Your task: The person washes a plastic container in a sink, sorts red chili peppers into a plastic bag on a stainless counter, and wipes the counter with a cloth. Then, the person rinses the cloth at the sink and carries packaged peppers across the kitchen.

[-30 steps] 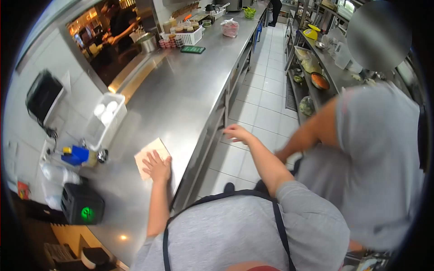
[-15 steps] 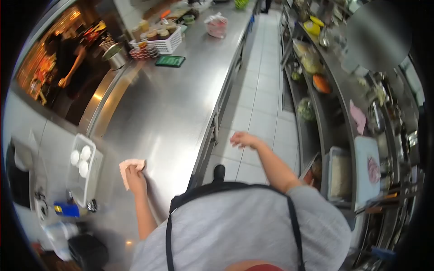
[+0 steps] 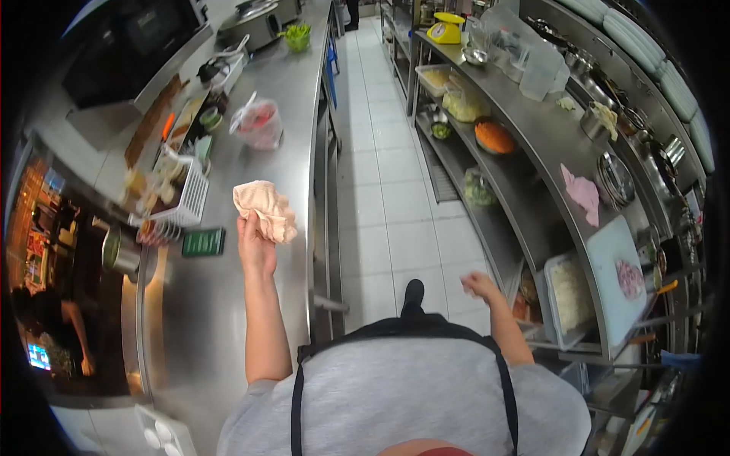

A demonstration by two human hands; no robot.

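My left hand (image 3: 257, 247) grips a crumpled pale peach cloth (image 3: 265, 213), held above the steel counter (image 3: 201, 319). Just left of the cloth, a phone or tablet with a green screen (image 3: 203, 242) lies on that counter beside a white basket (image 3: 190, 190) of containers. Beyond the cloth stands a clear bag with red contents (image 3: 260, 125). My right hand (image 3: 477, 284) hangs over the aisle floor with its fingers curled in; whether anything is in them is too small to tell. It touches no surface.
Right of the aisle (image 3: 380, 205) runs a shelved steel table (image 3: 532, 144) with a yellow scale (image 3: 445, 29), a pink cloth (image 3: 580, 194) and a light blue board (image 3: 614, 281). A green bowl (image 3: 296, 38) stands far along the counter. Through the hatch at left a person (image 3: 57, 319) is visible.
My left hand has lifted the cloth off the counter and carried it forward, now bunched. My view has moved along the counter. My right hand's fingers have curled in. The nearby co-worker left view.
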